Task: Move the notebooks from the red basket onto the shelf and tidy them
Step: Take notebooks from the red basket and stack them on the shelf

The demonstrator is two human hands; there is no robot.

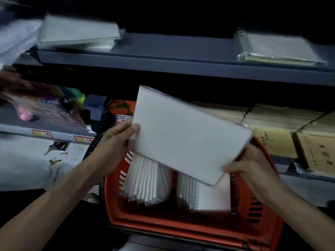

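A person's left hand (116, 140) & right hand (248, 165) grip a notebook (183, 134) above the red basket (163, 223), w/ two stacks (79, 31) already on the shelf (181, 64) & many more notebooks (145, 180) left inside.

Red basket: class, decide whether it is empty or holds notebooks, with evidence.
Not empty: wrapped notebooks sit inside the red basket, beneath the held notebook gripped by the left hand and right hand.
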